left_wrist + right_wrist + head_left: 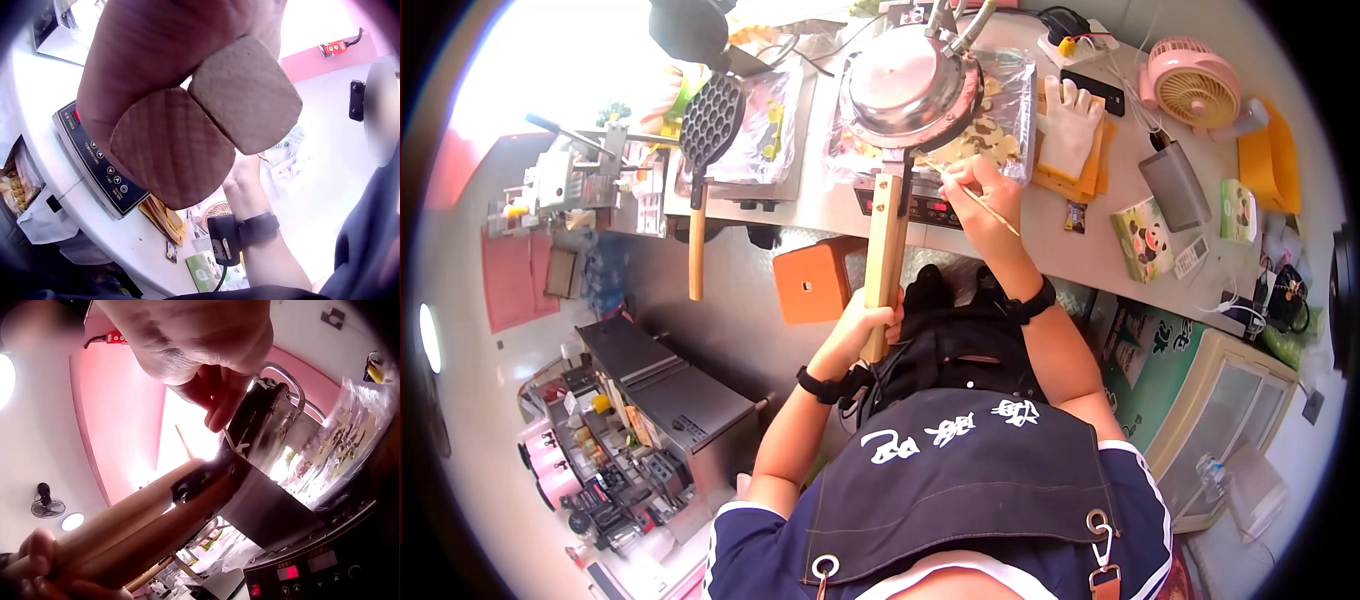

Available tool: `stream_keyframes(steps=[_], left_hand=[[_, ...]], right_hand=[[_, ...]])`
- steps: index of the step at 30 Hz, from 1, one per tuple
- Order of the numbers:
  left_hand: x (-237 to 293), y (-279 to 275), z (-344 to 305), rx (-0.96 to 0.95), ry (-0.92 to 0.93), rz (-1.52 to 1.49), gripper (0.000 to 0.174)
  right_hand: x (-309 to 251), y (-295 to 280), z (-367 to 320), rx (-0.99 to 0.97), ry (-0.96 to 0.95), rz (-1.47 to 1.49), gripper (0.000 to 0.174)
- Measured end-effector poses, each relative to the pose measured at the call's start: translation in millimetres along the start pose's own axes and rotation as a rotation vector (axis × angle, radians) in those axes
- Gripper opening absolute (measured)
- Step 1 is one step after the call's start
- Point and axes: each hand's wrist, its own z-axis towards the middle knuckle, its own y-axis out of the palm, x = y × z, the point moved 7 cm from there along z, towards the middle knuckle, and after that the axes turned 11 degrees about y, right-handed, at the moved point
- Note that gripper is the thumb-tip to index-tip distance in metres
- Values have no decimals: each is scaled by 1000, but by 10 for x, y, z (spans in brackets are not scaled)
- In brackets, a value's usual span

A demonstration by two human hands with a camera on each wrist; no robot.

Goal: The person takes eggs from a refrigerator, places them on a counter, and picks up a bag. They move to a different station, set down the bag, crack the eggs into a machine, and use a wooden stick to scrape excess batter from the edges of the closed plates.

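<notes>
My left hand (pixel 870 325) grips the paired wooden handles (pixel 882 240) of a round metal waffle pan (pixel 905 85), which lies folded over a control-panel cooker. In the left wrist view, the two square handle ends (pixel 175 150) sit side by side against the palm. My right hand (pixel 990 205), near where the handles join the pan, pinches a thin wooden stick (pixel 998 214) between thumb and fingers. In the right wrist view, this hand (pixel 206 344) hovers over the hinged metal end of the handles (pixel 150 519), the stick's tip close to the metal.
A second waffle pan with bubble-shaped cells (pixel 712 120) stands left on its own cooker. Crumbs lie on plastic film (pixel 1000 130) around the pan. To the right are a white glove (pixel 1070 130), a pink fan (pixel 1195 85), and a panda-print box (pixel 1142 240). An orange stool (pixel 812 282) stands below.
</notes>
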Motion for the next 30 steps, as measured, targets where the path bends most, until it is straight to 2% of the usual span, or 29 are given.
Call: stream_keyframes(steps=[3,5,7,9,11,15,17,19,21,25,27,30], left_hand=[[35,30,-23,20,0,15,30],[45,39,-38,25,11,28,29],[35,25,-41,20,-5,19,29],[36,24,-20,19,-13,6,29],[55,32,-18,7,8,15,28],[52,32,-30,24,-4,42,29],[37,24,-27,6,-25,-17,29],[58,26,-11,7,-21,-13,29],[53,19,-16,6,-17,-9,29],[23,15,-14,0,-17,-39,30],[24,4,-18,5,-24,-40,30],[20,-7,-21,8,-18,-32,27]], right_hand=[[-16,-138,2,92,55,150,10],[-10,-94,-7,71,65,215,11],[-46,44,-14,-36,-51,23,8],[-111,-3,-18,-4,-106,-33,8],[-270,-37,-80,75,-312,-238,8],[-247,8,-139,33,-310,-189,8],[-284,94,-161,7,-417,-226,10],[-284,107,-164,-7,-413,-225,12],[-375,72,-199,103,-527,-324,13],[-375,66,-256,107,-515,-265,12],[-323,123,-227,45,-492,-305,12],[-348,12,-172,115,-491,-321,13]])
